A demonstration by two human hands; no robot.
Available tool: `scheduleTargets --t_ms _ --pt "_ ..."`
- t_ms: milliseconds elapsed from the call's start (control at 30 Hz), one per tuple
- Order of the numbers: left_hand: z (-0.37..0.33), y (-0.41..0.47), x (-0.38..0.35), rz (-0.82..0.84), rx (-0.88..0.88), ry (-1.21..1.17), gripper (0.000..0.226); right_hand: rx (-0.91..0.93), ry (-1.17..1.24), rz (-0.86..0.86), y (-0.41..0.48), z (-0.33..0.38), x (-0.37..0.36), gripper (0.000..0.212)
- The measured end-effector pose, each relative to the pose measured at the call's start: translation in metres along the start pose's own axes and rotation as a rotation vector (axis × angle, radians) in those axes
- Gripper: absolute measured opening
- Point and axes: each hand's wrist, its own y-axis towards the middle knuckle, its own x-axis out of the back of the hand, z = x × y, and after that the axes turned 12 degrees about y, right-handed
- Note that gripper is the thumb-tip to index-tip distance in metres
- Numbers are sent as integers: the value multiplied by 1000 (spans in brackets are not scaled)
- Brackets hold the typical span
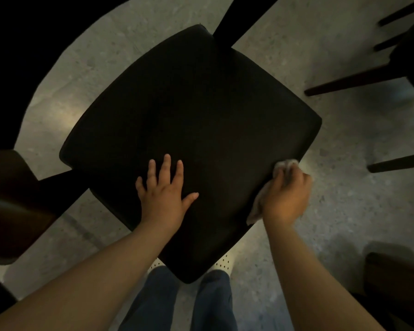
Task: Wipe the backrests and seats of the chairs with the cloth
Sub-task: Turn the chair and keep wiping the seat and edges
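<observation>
A black padded chair seat (189, 111) fills the middle of the head view, turned like a diamond. My left hand (164, 193) lies flat on its near part with fingers spread. My right hand (286, 197) grips a crumpled pale cloth (257, 206) and holds it against the seat's right edge. Cloth shows above the knuckles and below the wrist. No backrest of this chair is plainly visible.
Dark legs of another chair (359, 81) cross the upper right. A brown chair part (12, 204) sits at the left edge, another dark piece (397, 275) at lower right. Speckled grey floor (308, 44) surrounds the seat. My legs and white shoes (222, 263) stand just under its near corner.
</observation>
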Motion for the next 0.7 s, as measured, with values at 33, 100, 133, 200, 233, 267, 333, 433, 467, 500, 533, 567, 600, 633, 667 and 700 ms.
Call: scheduleTargets --t_ms 33,100,133,200,233,267,333,433,467,500,533,567,600,633,667,700 --pt "0 0 -1 -7 -2 -1 80 -90 33 -57 2 1 2 29" --pt "2 0 -3 -31 -10 -9 80 -53 54 -42 -5 12 2 29" --pt "5 0 -5 -46 -16 -17 79 42 54 34 -15 21 -1 28" --pt "12 2 -7 -72 -37 -37 78 256 44 206 -38 39 -12 28" --pt "17 3 -8 -84 -48 -48 76 349 29 275 -49 46 -20 28" --pt "21 3 -9 -97 -58 -54 74 430 1 329 -58 52 -29 28" --pt "30 4 -13 -114 -76 -48 71 525 -85 401 -69 56 -42 29" --pt "36 3 -16 -120 -100 -31 69 569 -176 416 -70 41 -41 31" --pt "36 3 -16 -117 -106 -29 69 545 -179 380 -66 31 -35 30" --pt "35 3 -15 -113 -109 -22 69 468 -167 319 -61 19 -26 27" --pt "34 2 -14 -108 -112 -10 69 334 -139 235 -55 5 -14 25" --pt "33 2 -13 -102 -114 2 69 161 -106 133 -46 -9 -2 25" --pt "31 2 -12 -97 -115 11 69 -16 -79 31 -37 -23 11 26" --pt "31 1 -12 -91 -117 18 68 -154 -69 -48 -29 -32 22 28" --pt "30 1 -11 -88 -117 25 68 -218 -69 -86 -26 -37 29 30" --pt "30 0 -11 -87 -116 31 68 -201 -71 -73 -26 -36 32 30"
